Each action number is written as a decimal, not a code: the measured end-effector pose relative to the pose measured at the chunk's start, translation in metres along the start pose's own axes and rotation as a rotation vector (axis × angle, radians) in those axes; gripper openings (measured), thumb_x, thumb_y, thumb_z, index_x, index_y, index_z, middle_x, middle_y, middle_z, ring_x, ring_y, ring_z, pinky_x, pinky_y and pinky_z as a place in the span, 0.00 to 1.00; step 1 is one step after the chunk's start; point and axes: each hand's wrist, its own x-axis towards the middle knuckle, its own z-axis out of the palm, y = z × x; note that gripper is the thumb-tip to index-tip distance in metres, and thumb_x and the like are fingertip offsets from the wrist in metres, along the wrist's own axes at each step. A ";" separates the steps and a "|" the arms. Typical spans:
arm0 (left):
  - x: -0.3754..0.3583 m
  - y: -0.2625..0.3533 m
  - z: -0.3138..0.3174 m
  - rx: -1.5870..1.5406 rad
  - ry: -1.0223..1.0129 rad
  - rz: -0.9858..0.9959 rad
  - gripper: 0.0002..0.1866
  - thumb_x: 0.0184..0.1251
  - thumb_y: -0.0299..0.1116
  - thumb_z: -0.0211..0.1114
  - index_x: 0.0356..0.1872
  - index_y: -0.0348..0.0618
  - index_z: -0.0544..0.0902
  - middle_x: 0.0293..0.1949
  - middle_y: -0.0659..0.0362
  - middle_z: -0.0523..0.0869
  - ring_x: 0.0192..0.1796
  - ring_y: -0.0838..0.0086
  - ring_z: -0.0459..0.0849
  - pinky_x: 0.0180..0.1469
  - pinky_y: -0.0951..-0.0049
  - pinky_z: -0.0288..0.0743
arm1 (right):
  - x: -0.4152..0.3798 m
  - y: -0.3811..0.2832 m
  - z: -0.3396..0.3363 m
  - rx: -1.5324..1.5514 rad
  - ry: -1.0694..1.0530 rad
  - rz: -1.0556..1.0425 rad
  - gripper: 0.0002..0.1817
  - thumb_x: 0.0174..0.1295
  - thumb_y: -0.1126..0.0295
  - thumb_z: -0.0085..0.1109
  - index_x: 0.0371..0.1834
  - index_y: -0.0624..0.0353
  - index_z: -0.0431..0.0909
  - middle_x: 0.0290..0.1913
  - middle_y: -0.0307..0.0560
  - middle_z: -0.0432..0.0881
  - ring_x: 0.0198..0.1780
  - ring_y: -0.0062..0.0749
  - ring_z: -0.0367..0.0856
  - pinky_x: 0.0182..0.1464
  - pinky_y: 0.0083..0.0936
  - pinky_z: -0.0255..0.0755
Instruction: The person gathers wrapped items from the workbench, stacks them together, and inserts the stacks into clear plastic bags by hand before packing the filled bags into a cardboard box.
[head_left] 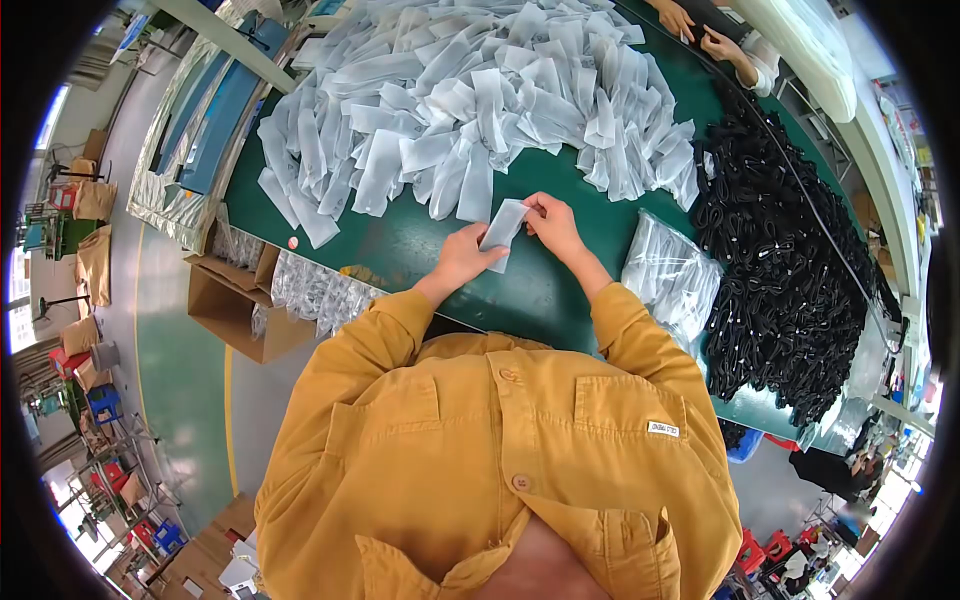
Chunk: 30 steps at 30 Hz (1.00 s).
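A small frosted plastic bag (506,222) is held over the green table between my two hands. My left hand (462,258) is closed around its lower left part, with the thumb lying across the front. At the bag's upper right corner, my right hand (553,224) pinches the edge between thumb and fingers. Whether the bag has anything inside cannot be made out. Just beyond my hands spreads a large heap of similar frosted bags (440,110), some close to my fingertips.
Black cables (785,250) form a big pile at the right. A clear plastic bundle (670,275) lies between it and my right arm. An open cardboard box (240,310) stands by the table's left edge. Another person's hands (720,45) are at the far right.
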 end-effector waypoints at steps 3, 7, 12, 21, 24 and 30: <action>-0.005 0.003 0.004 -0.383 -0.024 0.061 0.20 0.65 0.39 0.70 0.53 0.38 0.80 0.41 0.56 0.88 0.40 0.70 0.87 0.46 0.68 0.80 | -0.006 -0.008 0.007 0.357 -0.105 -0.031 0.07 0.64 0.79 0.52 0.41 0.66 0.79 0.31 0.41 0.79 0.31 0.22 0.79 0.35 0.21 0.75; -0.009 0.009 0.001 -0.757 -0.079 0.129 0.18 0.72 0.37 0.63 0.57 0.37 0.77 0.43 0.58 0.85 0.40 0.76 0.84 0.47 0.72 0.79 | -0.015 -0.041 0.009 0.722 -0.151 0.053 0.07 0.64 0.78 0.50 0.40 0.65 0.78 0.31 0.42 0.80 0.29 0.24 0.78 0.36 0.21 0.74; -0.017 0.024 -0.017 -0.759 -0.109 0.046 0.13 0.74 0.36 0.60 0.50 0.38 0.76 0.35 0.59 0.83 0.36 0.76 0.83 0.39 0.70 0.77 | 0.010 -0.045 0.007 0.634 -0.102 -0.073 0.09 0.66 0.75 0.48 0.42 0.63 0.79 0.33 0.42 0.80 0.30 0.23 0.78 0.36 0.21 0.75; -0.063 -0.020 -0.014 0.044 0.097 0.415 0.11 0.61 0.32 0.70 0.40 0.42 0.77 0.33 0.51 0.82 0.35 0.51 0.82 0.38 0.58 0.77 | 0.055 -0.058 0.065 -0.837 0.060 -0.088 0.35 0.56 0.48 0.70 0.54 0.66 0.71 0.46 0.60 0.83 0.48 0.54 0.85 0.47 0.40 0.79; -0.072 -0.022 -0.023 0.085 0.076 0.403 0.11 0.55 0.30 0.73 0.37 0.41 0.80 0.35 0.52 0.81 0.39 0.52 0.81 0.42 0.59 0.77 | 0.048 -0.038 0.078 -0.790 0.117 -0.026 0.28 0.54 0.58 0.72 0.46 0.70 0.70 0.46 0.68 0.82 0.47 0.61 0.84 0.49 0.45 0.79; -0.067 -0.021 -0.031 0.171 0.163 0.592 0.17 0.42 0.26 0.77 0.37 0.43 0.82 0.53 0.52 0.78 0.61 0.49 0.73 0.60 0.54 0.71 | 0.020 -0.002 0.046 -0.713 0.034 -0.128 0.15 0.54 0.75 0.58 0.45 0.66 0.71 0.35 0.68 0.82 0.43 0.67 0.81 0.48 0.53 0.75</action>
